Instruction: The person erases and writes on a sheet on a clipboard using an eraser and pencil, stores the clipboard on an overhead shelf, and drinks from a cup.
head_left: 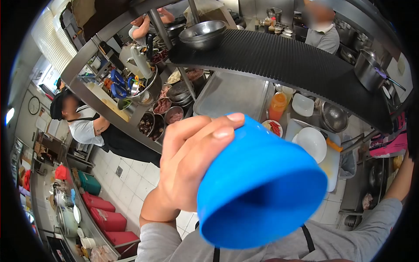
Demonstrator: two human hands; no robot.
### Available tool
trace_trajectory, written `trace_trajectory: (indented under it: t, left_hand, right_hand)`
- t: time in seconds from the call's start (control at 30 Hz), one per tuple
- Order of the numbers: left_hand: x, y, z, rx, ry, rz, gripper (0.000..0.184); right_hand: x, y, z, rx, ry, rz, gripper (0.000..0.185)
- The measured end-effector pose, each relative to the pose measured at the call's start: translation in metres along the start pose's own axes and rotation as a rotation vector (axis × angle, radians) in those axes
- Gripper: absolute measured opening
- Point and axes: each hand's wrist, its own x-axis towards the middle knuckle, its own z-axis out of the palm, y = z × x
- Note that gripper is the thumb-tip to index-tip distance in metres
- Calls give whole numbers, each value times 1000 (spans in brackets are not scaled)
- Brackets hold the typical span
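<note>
A blue cup [262, 166] fills the lower middle of the view, tilted with its mouth facing down and toward the camera. My left hand [192, 157] is wrapped round its left side, fingers near the base. The cup's inside is in shadow, and I cannot tell whether it holds anything. My right forearm reaches up along the right edge; the hand itself lies outside what I can see. Behind the cup are a metal tray [231, 94], an orange-capped squeeze bottle [277, 106] and a white bowl [311, 144] on a cutting board [332, 174].
A black ribbed shelf [279, 54] crosses above the counter, carrying metal bowls [203, 35] and a pot [369, 70]. Food containers [162, 105] stand at the left. One co-worker [87, 126] is at the left; others are behind the shelf. Red bins [107, 218] line the lower left.
</note>
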Motion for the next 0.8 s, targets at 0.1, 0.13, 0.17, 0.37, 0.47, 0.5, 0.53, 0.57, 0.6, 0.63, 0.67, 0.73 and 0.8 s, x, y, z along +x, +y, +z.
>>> trace_trajectory:
  t: [0.1, 0.13, 0.17, 0.37, 0.47, 0.5, 0.53, 0.57, 0.6, 0.63, 0.67, 0.73, 0.8]
  left_hand:
    - [17, 14, -3, 59, 92, 61, 51]
    - [21, 21, -2, 85, 114, 38, 48]
    - [26, 29, -1, 111, 136, 13, 46]
    - [27, 49, 6, 151, 241, -51, 45]
    - [27, 50, 9, 155, 250, -28, 45]
    - [28, 50, 10, 149, 251, -21, 46]
    - [27, 50, 12, 147, 253, -19, 46]
    - [27, 50, 13, 138, 255, -10, 46]
    - [27, 51, 15, 137, 254, -4, 46]
    - [27, 50, 16, 129, 252, 2, 46]
    - [27, 51, 18, 121, 250, 8, 46]
    - [28, 49, 19, 121, 258, 20, 46]
    - [27, 47, 20, 116, 265, 27, 46]
  right_hand:
    - [-11, -4, 5, 18, 17, 7, 68]
    - [-12, -5, 5, 28, 30, 9, 68]
    - [-13, -5, 5, 28, 40, 14, 68]
    - [-8, -3, 3, 59, 13, 14, 69]
    - [-11, -4, 4, 40, 15, 16, 71]
    - [-14, -5, 4, 37, 18, 14, 72]
    - [-16, -6, 4, 34, 22, 12, 72]
    - [-13, -5, 4, 50, 22, 24, 72]
    - [-9, -4, 4, 66, 22, 36, 72]
    - [-5, -3, 4, 82, 23, 48, 72]
    - [-2, -2, 3, 77, 24, 48, 72]
    - [-2, -2, 3, 67, 29, 47, 72]
    - [-1, 0, 2, 80, 37, 14, 72]
